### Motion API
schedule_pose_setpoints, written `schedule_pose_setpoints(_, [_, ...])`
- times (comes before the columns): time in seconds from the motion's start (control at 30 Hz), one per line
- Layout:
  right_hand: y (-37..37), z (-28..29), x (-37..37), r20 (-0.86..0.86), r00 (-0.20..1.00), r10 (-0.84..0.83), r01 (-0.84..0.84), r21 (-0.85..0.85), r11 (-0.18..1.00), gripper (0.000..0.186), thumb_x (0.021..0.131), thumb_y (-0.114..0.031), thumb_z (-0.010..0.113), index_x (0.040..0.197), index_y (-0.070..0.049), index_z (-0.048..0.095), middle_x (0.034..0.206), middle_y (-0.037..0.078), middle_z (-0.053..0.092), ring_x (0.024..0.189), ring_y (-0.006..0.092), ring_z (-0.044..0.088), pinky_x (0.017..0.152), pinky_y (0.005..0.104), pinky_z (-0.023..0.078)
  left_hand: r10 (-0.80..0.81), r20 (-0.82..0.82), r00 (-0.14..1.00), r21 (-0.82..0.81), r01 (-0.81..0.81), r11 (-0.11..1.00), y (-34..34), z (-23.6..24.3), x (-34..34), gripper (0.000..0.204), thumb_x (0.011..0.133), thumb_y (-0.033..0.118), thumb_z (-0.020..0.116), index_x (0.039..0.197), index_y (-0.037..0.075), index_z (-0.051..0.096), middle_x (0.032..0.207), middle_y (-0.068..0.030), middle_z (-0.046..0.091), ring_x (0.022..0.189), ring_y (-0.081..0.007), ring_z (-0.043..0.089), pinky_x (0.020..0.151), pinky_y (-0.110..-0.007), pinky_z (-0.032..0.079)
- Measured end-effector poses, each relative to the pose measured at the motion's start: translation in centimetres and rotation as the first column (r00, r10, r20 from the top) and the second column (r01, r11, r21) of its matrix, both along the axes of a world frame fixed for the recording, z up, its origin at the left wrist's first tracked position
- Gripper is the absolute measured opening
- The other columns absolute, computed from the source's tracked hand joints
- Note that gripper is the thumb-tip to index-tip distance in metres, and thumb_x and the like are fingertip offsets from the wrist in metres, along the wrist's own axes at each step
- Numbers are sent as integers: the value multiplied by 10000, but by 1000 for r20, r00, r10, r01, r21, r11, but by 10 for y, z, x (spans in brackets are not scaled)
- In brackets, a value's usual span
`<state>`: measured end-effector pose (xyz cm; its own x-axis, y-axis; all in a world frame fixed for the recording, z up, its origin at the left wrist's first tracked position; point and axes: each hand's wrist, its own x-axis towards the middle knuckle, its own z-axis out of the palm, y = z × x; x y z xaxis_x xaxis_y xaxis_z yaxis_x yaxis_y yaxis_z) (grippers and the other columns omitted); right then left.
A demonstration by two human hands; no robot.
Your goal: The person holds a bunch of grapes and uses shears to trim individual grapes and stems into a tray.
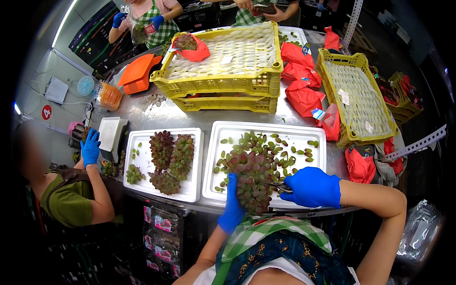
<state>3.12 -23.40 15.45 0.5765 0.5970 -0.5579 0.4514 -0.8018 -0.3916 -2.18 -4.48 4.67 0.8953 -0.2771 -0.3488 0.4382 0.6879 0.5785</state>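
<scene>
My left hand (232,204), in a blue glove, holds a large cluster of purple-green succulent rosettes (249,183) upright over a white foam tray (213,148). My right hand (308,187), also gloved, is closed on metal scissors (283,187), whose tips reach into the cluster's right side. Several small loose green leaves (308,152) are scattered across the tray around the plant. A second white tray (133,160) stands to the left with several succulent clusters (182,156) in it.
Stacked yellow crates (223,104) stand behind the trays, another crate (355,99) at right among red bags (304,97). An orange container (137,72) and a white scale (109,137) are at left. A co-worker in olive (71,202) works at left; two more people (156,28) stand opposite.
</scene>
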Motion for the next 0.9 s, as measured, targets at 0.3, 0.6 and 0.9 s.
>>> schedule_pose_setpoints(0.3, [2,-6,4,-61,998,12,-16,-67,998,423,813,-464,477,933,-78,601,748,172,600,704,346,582,636,423,457,-5,-18,1000,-3,5,1000,1,0,0,701,847,591,305,1313,67,288,1255,-147,427,1100,-270,486,907,-406,428])
schedule_pose_setpoints(0.6, [-11,0,8,-195,979,-54,50,-25,998,477,790,-495,521,1017,-82,595,775,130,622,649,243,605,639,345,479,-35,-1,999,-71,35,997,-1,-9,-1,723,835,611,302,1322,78,280,1266,-142,418,1114,-269,475,923,-416,412])
schedule_pose_setpoints(0.9, [-24,-4,1,-528,812,-250,302,14,953,519,791,-497,534,973,-12,580,668,112,602,583,163,583,608,288,459,-106,-52,993,-71,102,992,-4,0,1,742,826,625,297,1327,78,274,1273,-144,413,1124,-276,466,938,-422,397])
